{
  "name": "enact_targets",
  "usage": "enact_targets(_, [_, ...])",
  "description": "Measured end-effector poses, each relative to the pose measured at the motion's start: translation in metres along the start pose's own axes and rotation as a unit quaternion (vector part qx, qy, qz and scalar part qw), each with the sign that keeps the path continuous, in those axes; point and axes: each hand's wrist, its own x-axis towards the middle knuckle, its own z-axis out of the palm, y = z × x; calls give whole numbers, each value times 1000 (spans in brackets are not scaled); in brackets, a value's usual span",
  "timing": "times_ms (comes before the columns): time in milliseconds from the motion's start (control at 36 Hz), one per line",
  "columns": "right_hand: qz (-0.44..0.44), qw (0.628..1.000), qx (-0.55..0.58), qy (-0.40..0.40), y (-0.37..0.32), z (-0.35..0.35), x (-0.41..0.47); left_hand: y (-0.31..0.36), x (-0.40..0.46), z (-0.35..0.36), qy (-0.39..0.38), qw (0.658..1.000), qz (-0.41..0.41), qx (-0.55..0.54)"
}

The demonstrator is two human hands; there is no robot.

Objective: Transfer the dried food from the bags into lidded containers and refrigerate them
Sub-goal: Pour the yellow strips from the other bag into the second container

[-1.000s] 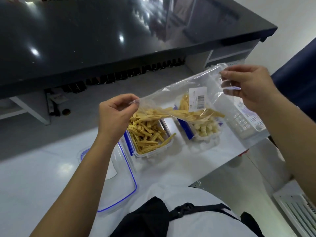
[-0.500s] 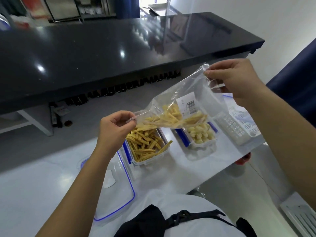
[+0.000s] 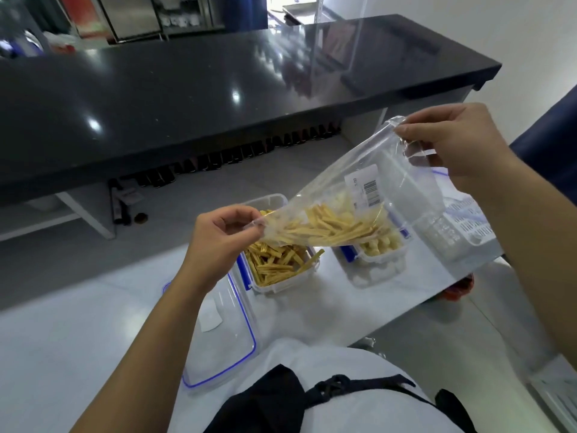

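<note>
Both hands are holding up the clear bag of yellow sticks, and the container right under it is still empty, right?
Not quite. The head view shows the container under the bag already holds yellow sticks. The left hand and right hand do hold the bag.

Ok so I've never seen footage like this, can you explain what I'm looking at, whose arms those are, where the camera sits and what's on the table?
There is no machine here. The camera is worn on a person's head and looks forward and down, so the two bare arms are that person's own. The left hand pinches the low corner of a clear plastic bag, and the right hand pinches its high corner, so the bag is tilted. Yellow dried sticks lie in its lower end. Below, on the white table, stands an open container already holding the same sticks. Beside it is a second container with paler pieces. A loose lid with a blue seal lies nearer the person, and a white basket stands to the right.
</note>
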Motion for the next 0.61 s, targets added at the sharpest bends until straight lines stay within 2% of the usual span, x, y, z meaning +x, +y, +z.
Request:
enact_targets(139, [-15, 1000, 6, 0, -5, 5, -2, -6, 7, 0, 19, 999, -9, 35])
enact_targets(306, [-34, 999, 31, 20, -11, 0, -6, -4, 3, 3, 11, 1000, -5, 6])
enact_targets(389, [-20, 1000, 0, -5, -6, 3, -6, -3, 1, 4, 6, 1000, -11, 8])
enact_targets(611, [4, 1000, 4, -18, 3, 5, -11, -2, -7, -4, -19, 1000, -10, 13])
